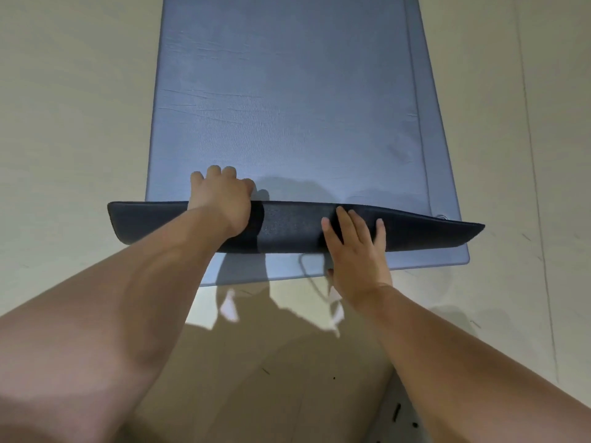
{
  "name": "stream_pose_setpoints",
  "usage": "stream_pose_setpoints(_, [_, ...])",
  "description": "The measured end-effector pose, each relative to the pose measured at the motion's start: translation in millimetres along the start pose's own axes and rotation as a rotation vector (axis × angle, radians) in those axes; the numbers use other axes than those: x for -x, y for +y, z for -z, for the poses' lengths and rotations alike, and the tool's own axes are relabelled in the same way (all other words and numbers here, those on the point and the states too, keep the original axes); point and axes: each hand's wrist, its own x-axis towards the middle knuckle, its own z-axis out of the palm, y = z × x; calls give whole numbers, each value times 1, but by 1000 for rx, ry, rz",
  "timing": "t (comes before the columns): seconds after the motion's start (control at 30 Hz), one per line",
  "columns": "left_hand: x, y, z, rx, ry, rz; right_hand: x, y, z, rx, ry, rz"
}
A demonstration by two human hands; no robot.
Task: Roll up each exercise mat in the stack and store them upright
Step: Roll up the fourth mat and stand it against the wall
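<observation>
A blue-grey exercise mat (287, 107) lies flat on the floor, stretching away from me. Its near end is turned over into a dark, low roll (287, 227) that spans the mat's width. My left hand (220, 199) curls over the far edge of that roll, fingers closed around it. My right hand (358, 247) lies flat on the roll's top with fingers spread, thumb tucked under the near side. A second mat of the same colour (428, 91) lies underneath, its edge showing along the right side and at the near end.
Pale beige floor (70, 107) surrounds the mats on all sides. A seam line (531, 155) runs along the floor at the right. My shadow falls on the floor between my arms. Small dark marks dot the floor at the lower right.
</observation>
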Motion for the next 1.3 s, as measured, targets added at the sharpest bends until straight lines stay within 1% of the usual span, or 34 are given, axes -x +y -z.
stream_pose_setpoints(0.07, [8, 7, 4, -42, 134, 0, -13, 4, 1, -34, -41, 20])
stream_pose_setpoints(0.1, [14, 12, 7, -38, 195, -26, -20, 8, 3, -55, -69, 38])
stream_pose_setpoints(0.13, [21, 18, 7, -36, 223, -70, -26, 11, 4, -76, -98, 56])
stream_pose_setpoints(0.23, [42, 44, -9, -31, 165, -186, -36, 15, 4, -122, -139, 94])
stream_pose_setpoints(0.3, [52, 57, -30, -24, 97, -174, -41, 11, 1, -150, -168, 88])
stream_pose_setpoints(0.4, [59, 62, -52, -97, 21, -129, -47, 7, 2, -155, -182, 58])
stream_pose_setpoints(0.47, [58, 57, -56, -100, 34, -140, -47, 8, 5, -132, -142, 36])
stream_pose_setpoints(0.53, [52, 50, -54, -52, 54, -153, -45, 12, 7, -79, -131, 32])
stream_pose_setpoints(0.6, [44, 48, -53, 39, 62, -143, -43, 13, 8, -38, -159, 43])
stream_pose_setpoints(0.7, [35, 45, -55, 178, 78, -128, -44, 8, 12, -40, -206, 44])
stream_pose_setpoints(0.8, [32, 41, -60, 210, 72, -126, -47, 8, 18, -52, -234, 66])
stream_pose_setpoints(0.87, [32, 39, -55, 209, 23, -131, -48, 11, 26, -52, -242, 92])
stream_pose_setpoints(0.97, [31, 30, -37, 176, -121, -187, -49, 15, 43, -93, -269, 146])
stream_pose_setpoints(1.1, [28, 8, -10, 226, -289, -342, -47, 20, 64, -305, -365, 183])
stream_pose_setpoints(1.17, [28, -5, -1, 307, -407, -372, -49, 24, 70, -447, -445, 148])
stream_pose_setpoints(1.23, [27, -15, 3, 462, -505, -323, -51, 26, 73, -557, -531, 115])
stream_pose_setpoints(1.3, [27, -22, 0, 570, -531, -277, -55, 30, 71, -615, -592, 103])
